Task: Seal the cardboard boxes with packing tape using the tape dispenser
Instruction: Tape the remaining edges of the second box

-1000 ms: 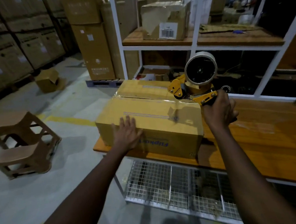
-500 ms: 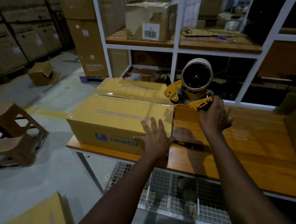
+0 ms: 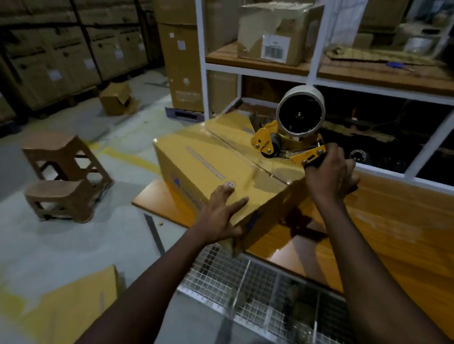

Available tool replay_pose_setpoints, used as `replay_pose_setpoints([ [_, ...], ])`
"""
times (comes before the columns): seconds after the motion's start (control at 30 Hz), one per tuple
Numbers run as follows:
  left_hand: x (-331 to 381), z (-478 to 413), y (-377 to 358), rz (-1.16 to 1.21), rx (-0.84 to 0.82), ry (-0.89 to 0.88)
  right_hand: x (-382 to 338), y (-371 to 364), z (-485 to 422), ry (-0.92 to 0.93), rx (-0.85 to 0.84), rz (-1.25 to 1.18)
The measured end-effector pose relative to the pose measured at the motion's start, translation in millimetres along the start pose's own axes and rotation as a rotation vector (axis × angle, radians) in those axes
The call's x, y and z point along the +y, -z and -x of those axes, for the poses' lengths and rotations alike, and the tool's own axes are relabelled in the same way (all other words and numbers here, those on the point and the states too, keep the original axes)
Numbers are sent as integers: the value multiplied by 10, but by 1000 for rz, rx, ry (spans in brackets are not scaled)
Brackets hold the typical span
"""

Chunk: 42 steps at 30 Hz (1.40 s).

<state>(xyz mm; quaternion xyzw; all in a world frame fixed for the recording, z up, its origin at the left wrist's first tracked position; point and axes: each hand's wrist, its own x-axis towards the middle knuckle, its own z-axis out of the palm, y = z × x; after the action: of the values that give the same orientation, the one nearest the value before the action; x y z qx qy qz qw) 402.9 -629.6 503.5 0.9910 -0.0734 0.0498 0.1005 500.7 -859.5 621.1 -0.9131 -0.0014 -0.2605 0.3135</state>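
A yellow cardboard box [image 3: 208, 159] lies turned at an angle on the left end of the wooden table [image 3: 409, 232], one corner hanging over the front edge. Clear tape shines along its top seam. My left hand [image 3: 222, 216] lies flat with spread fingers on the box's near corner. My right hand [image 3: 330, 174] grips the handle of the yellow tape dispenser [image 3: 292, 138], which carries a white tape roll and sits over the right end of the seam.
A white shelf frame [image 3: 204, 63] with a torn labelled carton [image 3: 276, 34] rises behind the table. A wire mesh shelf [image 3: 259, 288] lies below the table. Two brown plastic stools [image 3: 59, 174] stand left on the floor; a flat yellow box [image 3: 73, 311] lies near left.
The box has turned on the table so a corner now points at me. My left hand slid along it to the near corner. The dispenser stays in my right hand above the seam.
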Motion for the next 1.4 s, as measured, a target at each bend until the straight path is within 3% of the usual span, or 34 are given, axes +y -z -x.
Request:
replay_pose_setpoints([
  [0.13, -587, 324, 302, 16, 61, -51, -411, -241, 171, 53, -23, -2],
  [0.33, -1249, 566, 535, -125, -57, 78, -1109, -595, 447, 104, -40, -29],
  [0.57, -1515, 545, 658, -164, -17, 211, -1694, -876, 643, 115, -44, -38],
  [0.63, -1477, 534, 788, 105, 205, 252, -1784, -899, 664, 123, -40, -36],
  [0.73, -1341, 460, 1007, 783, 566, 390, -1884, -899, 676, 133, -41, -32],
  [0.8, -1286, 327, 1119, 1287, 478, 629, -1925, -894, 679, 141, -44, -17],
  [0.9, -1306, 228, 1211, 1855, 55, 791, -1951, -893, 705, 147, -44, -20],
  [0.97, -1333, 228, 1199, 1973, -126, 748, -1977, -893, 727, 145, -43, -29],
  [1.03, -1347, 224, 1168, 2065, -144, 726, -2001, -904, 746, 139, -45, -24],
  [1.27, -1366, 283, 1240, 2263, 138, 789, -1970, -950, 789, 118, -64, -33],
  [1.4, -1373, 313, 1260, 2274, 198, 780, -1923, -992, 818, 93, -106, -31],
])
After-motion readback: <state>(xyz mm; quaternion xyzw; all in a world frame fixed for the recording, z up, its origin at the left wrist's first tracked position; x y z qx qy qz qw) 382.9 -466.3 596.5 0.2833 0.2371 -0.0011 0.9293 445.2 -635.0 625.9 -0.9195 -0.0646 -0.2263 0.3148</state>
